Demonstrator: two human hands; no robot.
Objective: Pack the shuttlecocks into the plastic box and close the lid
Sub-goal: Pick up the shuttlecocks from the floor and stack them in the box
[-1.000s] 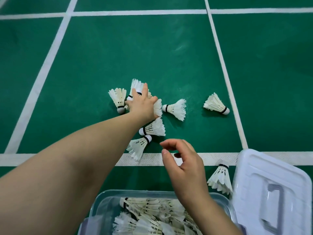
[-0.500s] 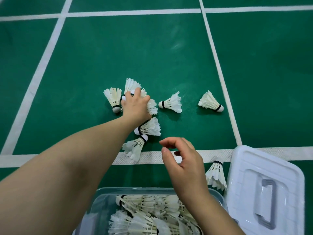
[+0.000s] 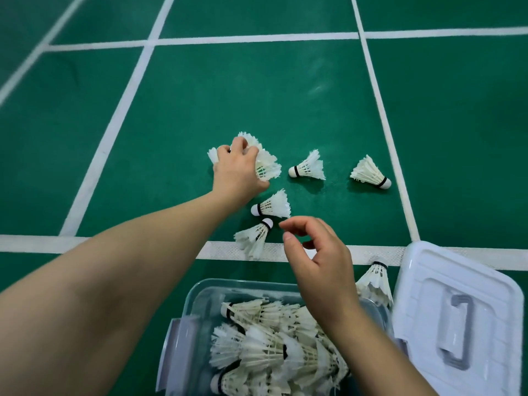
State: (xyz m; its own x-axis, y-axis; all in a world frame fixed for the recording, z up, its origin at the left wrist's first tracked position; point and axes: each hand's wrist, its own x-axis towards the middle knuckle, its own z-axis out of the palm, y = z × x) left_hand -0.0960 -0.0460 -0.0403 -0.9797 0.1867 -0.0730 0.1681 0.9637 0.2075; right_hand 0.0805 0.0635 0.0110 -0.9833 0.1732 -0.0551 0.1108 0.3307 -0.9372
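- Head view: the left hand (image 3: 239, 173) reaches out over the floor (image 3: 257, 90) with its fingers curled round a bunch of shuttlecocks (image 3: 267, 164), their white feathers spreading past the knuckles on both sides.
- The right hand (image 3: 317, 261) hovers above the far rim of the plastic box (image 3: 200, 298), fingers loosely bent, thumb and forefinger near each other, holding nothing.
- Between the two hands lie two loose ones. The nearer shuttlecock (image 3: 254, 235) rests partly on the white court line (image 3: 114, 242), cork pointing away, and the second shuttlecock (image 3: 273, 206) lies just beyond it, cork to the left.
- To the right of the gripped bunch is a third shuttlecock (image 3: 308, 168) on its side. A fourth shuttlecock (image 3: 371, 174) lies farther right, near a side line.
- An upright shuttlecock (image 3: 375, 284) stands cork up between the box and the lid (image 3: 428, 281).
- The box sits open at the lower edge of the view, holding a pile of packed shuttlecocks (image 3: 271, 347).
- The white lid lies flat on the floor just right of the box, its grey handle (image 3: 457, 330) facing up.
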